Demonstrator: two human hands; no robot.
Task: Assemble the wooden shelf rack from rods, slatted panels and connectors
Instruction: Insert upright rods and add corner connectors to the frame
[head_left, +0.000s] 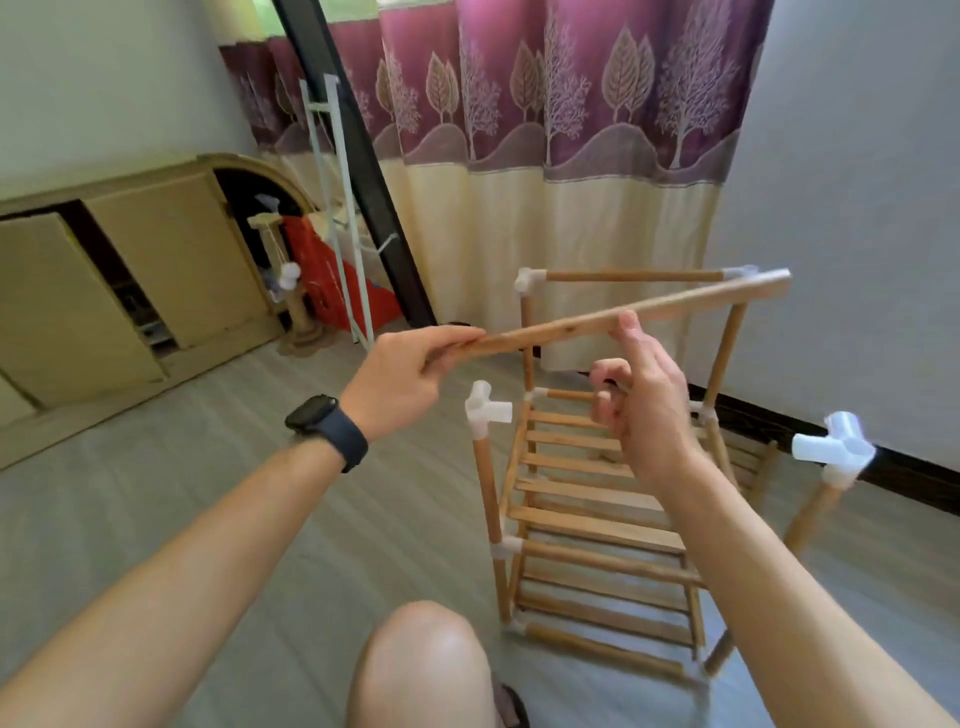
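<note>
Hands above the grey floor (208, 493) by the curtain (519, 130): left hand (410, 374) grips a wooden rod (675, 306), curled right hand (644, 410) touches it.

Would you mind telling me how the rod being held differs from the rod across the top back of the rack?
The held rod slants; the top back rod lies level. The held rod is loose, gripped at its near end by the left hand, far end bare; the top back rod has both ends seated in white connectors. Both are light-coloured wood.
</note>
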